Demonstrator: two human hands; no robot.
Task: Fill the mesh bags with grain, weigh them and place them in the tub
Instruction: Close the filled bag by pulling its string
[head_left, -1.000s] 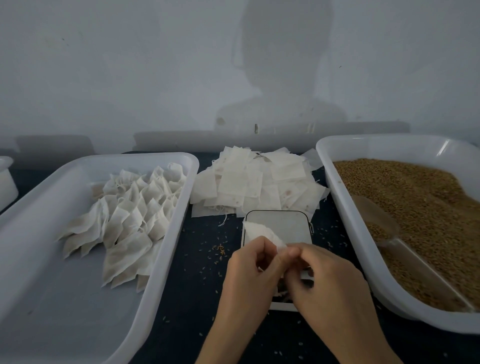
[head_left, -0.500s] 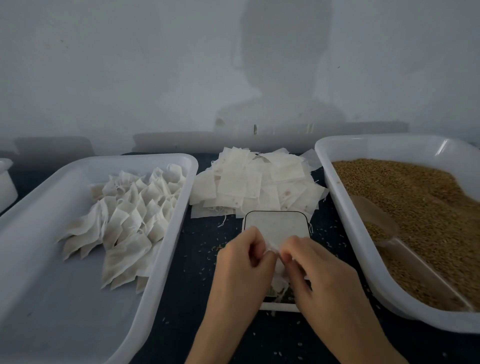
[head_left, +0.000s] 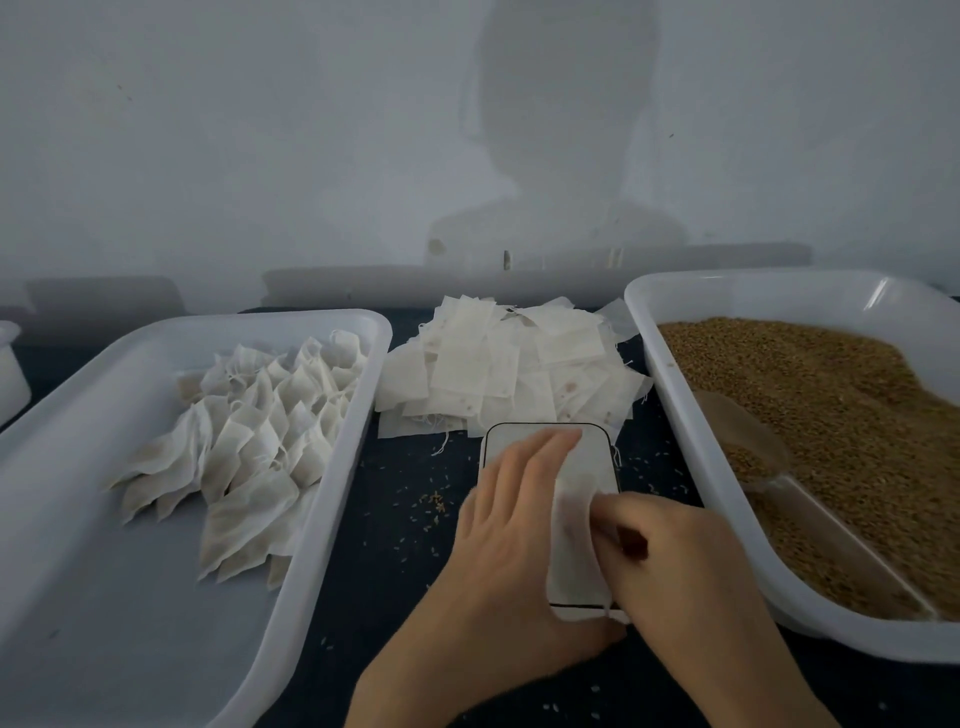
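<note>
A white mesh bag (head_left: 574, 535) lies over the small white scale (head_left: 550, 441) at the table's middle. My left hand (head_left: 506, 525) rests beside it with fingers stretched forward, touching the bag's left edge. My right hand (head_left: 670, 561) pinches the bag's right edge with curled fingers. The left white tub (head_left: 130, 597) holds several filled bags (head_left: 249, 441). The right white tub (head_left: 675, 395) holds brown grain (head_left: 831, 415) and a clear scoop (head_left: 769, 467) lying in it.
A pile of flat unfilled mesh bags (head_left: 509, 369) lies behind the scale. Loose grains (head_left: 434, 501) dot the dark tabletop between the tubs. A white container (head_left: 10, 374) shows at the far left edge. A grey wall stands behind.
Both hands pinched the bag together above the scale earlier. Now the left hand's fingers have straightened forward and the bag lies flatter on the scale, with the right hand still on it.
</note>
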